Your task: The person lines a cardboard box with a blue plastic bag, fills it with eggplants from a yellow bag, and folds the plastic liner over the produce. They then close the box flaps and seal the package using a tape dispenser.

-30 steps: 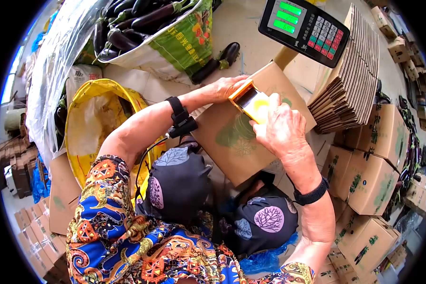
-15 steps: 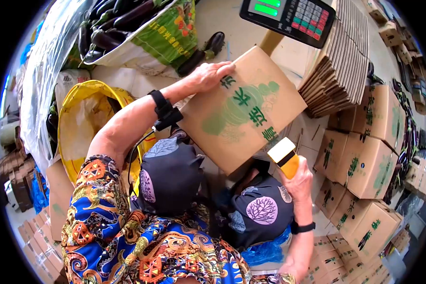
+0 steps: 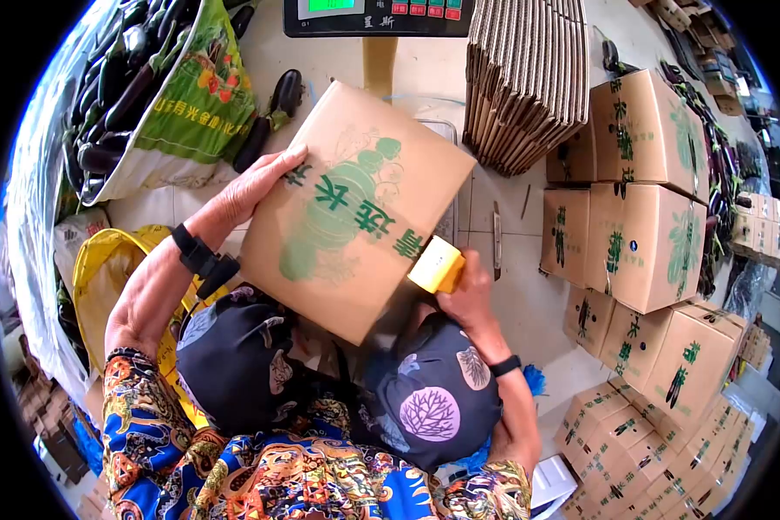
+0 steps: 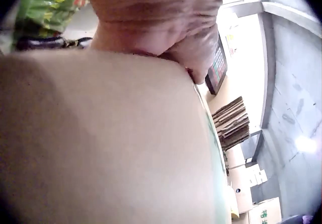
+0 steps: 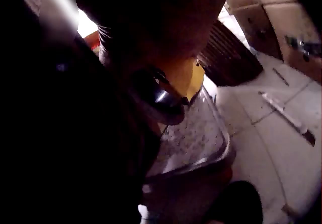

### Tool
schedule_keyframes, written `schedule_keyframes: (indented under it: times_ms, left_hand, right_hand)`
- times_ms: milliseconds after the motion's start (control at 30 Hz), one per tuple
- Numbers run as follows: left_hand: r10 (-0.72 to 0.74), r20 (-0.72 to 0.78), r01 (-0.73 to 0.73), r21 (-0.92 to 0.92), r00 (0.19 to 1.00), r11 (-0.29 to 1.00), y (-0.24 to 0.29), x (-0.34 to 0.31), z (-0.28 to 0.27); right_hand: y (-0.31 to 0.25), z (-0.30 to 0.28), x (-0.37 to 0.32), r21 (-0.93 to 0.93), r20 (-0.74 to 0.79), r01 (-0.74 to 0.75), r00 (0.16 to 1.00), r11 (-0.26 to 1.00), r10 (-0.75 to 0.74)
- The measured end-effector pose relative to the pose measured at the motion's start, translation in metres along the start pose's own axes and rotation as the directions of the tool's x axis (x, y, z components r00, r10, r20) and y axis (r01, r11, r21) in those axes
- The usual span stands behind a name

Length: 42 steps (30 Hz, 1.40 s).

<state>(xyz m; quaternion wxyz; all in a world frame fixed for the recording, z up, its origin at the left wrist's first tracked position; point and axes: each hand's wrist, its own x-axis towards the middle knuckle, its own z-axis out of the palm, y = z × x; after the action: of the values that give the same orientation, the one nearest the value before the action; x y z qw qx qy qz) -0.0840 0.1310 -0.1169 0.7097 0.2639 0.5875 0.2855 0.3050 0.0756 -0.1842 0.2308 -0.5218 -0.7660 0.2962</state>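
A cardboard box point(image 3: 364, 295) printed in green sits tilted between the knees, a line of dark green characters running across its top. At its upper left edge my left hand point(image 3: 260, 184) grips the box, thumb tip on the top face; in the left wrist view the hand point(image 4: 161, 17) curves over the box wall point(image 4: 110, 138). My right hand point(image 3: 468, 290) grips a yellow-orange tape dispenser point(image 3: 435, 265) against the lower right edge, where the characters end. The right wrist view is dark, showing part of the yellow tape dispenser point(image 5: 193, 80).
A scale display point(image 3: 377, 19) stands ahead, with a metal platform point(image 5: 201, 166) below. Flattened cartons point(image 3: 529, 78) are stacked beside it. Packed boxes point(image 3: 646, 243) rise on the right. Eggplants point(image 3: 117, 87) fill a sack point(image 3: 204, 95) on the left, near a yellow basket point(image 3: 95, 269).
My right hand has brought the tape dispenser from the box's upper edge down to its lower right edge, exposing the green characters. My left hand stays at the upper left edge. The view has shifted.
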Motion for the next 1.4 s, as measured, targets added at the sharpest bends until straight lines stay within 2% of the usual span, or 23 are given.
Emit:
schedule_keyframes:
  times_ms: [133,233,300,333,433,467,500,533,567,600,667,700,767,800,833,900,967,1033,1100,1167,1233,1333,1400]
  left_hand:
    - [-0.038,0.019,0.042,-0.255,0.999,0.966,-0.037,0.012,0.024]
    - [-0.125,0.1,0.152,-0.336,0.987,0.93,-0.046,0.033,0.049]
    - [-0.08,0.167,0.123,-0.266,0.983,0.956,-0.055,0.055,0.029]
    - [-0.04,0.124,0.066,-0.215,0.991,0.974,-0.054,0.057,0.023]
    - [0.103,0.01,-0.102,0.276,0.995,0.956,-0.043,0.048,-0.003]
    - [0.257,0.025,-0.252,0.319,0.966,0.914,-0.041,0.043,-0.002]
    - [0.29,-0.051,-0.254,0.357,0.956,0.899,-0.009,0.006,0.022]
    - [0.301,0.017,-0.297,0.228,0.953,0.927,-0.01,0.006,0.016]
    - [0.398,0.119,-0.415,0.286,0.91,0.864,0.001,0.001,0.02]
    - [0.552,0.233,-0.598,0.375,0.8,0.708,0.007,-0.005,0.021]
    - [0.45,0.252,-0.441,-0.093,0.857,0.893,0.011,-0.008,0.022]
    - [0.333,0.26,-0.268,-0.256,0.906,0.929,0.024,-0.017,0.03]
    - [0.325,0.146,-0.306,-0.142,0.934,0.942,0.017,-0.005,0.027]
    - [0.655,0.336,-0.717,0.504,0.677,0.482,0.009,0.009,0.01]
    - [0.766,0.309,-0.732,0.616,0.563,0.289,0.003,0.016,0.006]
    - [0.586,0.016,-0.53,0.445,0.81,0.721,-0.005,0.024,0.005]
    - [0.542,-0.064,-0.352,0.696,0.838,0.626,0.017,0.002,0.007]
    - [0.742,0.071,-0.418,0.86,0.666,0.293,0.013,-0.004,-0.005]
    - [0.756,0.114,-0.423,0.877,0.644,0.228,0.013,-0.003,-0.016]
    - [0.665,-0.057,-0.232,0.912,0.745,0.339,0.018,-0.003,-0.008]
    - [0.699,-0.066,-0.14,0.962,0.712,0.234,0.018,-0.003,-0.002]
    - [0.673,-0.073,-0.153,0.951,0.736,0.27,0.022,-0.008,-0.003]
    - [0.754,0.015,-0.219,0.96,0.657,0.172,0.012,0.0,-0.01]
  right_hand:
    - [-0.029,-0.079,0.007,-0.184,0.061,0.094,0.995,0.978,-0.084]
    - [-0.086,-0.129,0.037,-0.346,0.16,0.245,0.967,0.906,-0.2]
    - [-0.11,-0.131,0.05,-0.305,0.178,0.186,0.975,0.934,-0.136]
    - [-0.122,-0.124,0.058,-0.308,0.172,0.173,0.977,0.935,-0.125]
    - [-0.157,-0.102,0.086,-0.3,0.166,0.233,0.968,0.925,-0.19]
    - [-0.169,-0.096,0.096,-0.312,0.198,0.238,0.963,0.92,-0.182]
    - [-0.178,-0.089,0.105,-0.322,0.212,0.255,0.958,0.911,-0.194]
    - [-0.186,-0.082,0.113,-0.326,0.226,0.258,0.955,0.91,-0.19]
    - [-0.192,-0.074,0.121,-0.329,0.243,0.26,0.952,0.908,-0.185]
    - [-0.201,-0.068,0.126,-0.351,0.256,0.244,0.954,0.904,-0.158]
    - [-0.206,-0.059,0.134,-0.312,0.281,0.263,0.944,0.913,-0.175]
    - [-0.207,-0.058,0.136,-0.301,0.29,0.264,0.941,0.916,-0.176]
    - [-0.205,-0.06,0.137,-0.303,0.3,0.268,0.938,0.915,-0.175]
    - [-0.206,-0.061,0.137,-0.316,0.31,0.267,0.936,0.911,-0.167]
    - [-0.206,-0.061,0.137,-0.327,0.318,0.264,0.935,0.908,-0.157]
    - [-0.209,-0.056,0.138,-0.331,0.325,0.276,0.931,0.903,-0.165]
    - [-0.213,-0.048,0.142,-0.34,0.319,0.287,0.931,0.896,-0.177]
    - [-0.223,-0.044,0.148,-0.345,0.35,0.318,0.917,0.883,-0.193]
    - [-0.23,-0.039,0.152,-0.37,0.368,0.334,0.909,0.867,-0.194]
    - [-0.212,-0.045,0.141,-0.383,0.32,0.389,0.907,0.838,-0.274]
    - [-0.206,-0.065,0.132,-0.335,0.347,0.289,0.923,0.897,-0.168]
    - [-0.167,-0.095,0.101,-0.325,0.323,0.202,0.942,0.924,-0.092]
    - [-0.134,-0.099,0.079,-0.29,0.283,0.196,0.953,0.937,-0.111]
